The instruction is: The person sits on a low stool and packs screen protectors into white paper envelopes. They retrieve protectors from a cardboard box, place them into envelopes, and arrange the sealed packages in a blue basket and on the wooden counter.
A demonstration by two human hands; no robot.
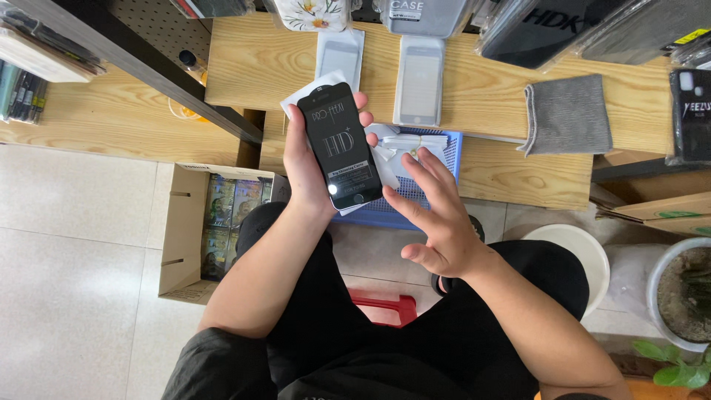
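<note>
The left hand [307, 167] has its grip clamped on a black phone [341, 144], fingers curled round its edges, with a white paper sleeve [311, 90] pressed behind it. Just right of that grip, the right hand [437, 218] hovers with fingers spread apart, holding nothing, above a blue basket [437, 159] on the wooden bench [489, 96].

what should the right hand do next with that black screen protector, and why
Probably bring the right hand up to pinch the lower edge of the black screen protector. The left hand holds it upright with white backing paper behind, while the right hand hovers open beside it, touching nothing.
</note>
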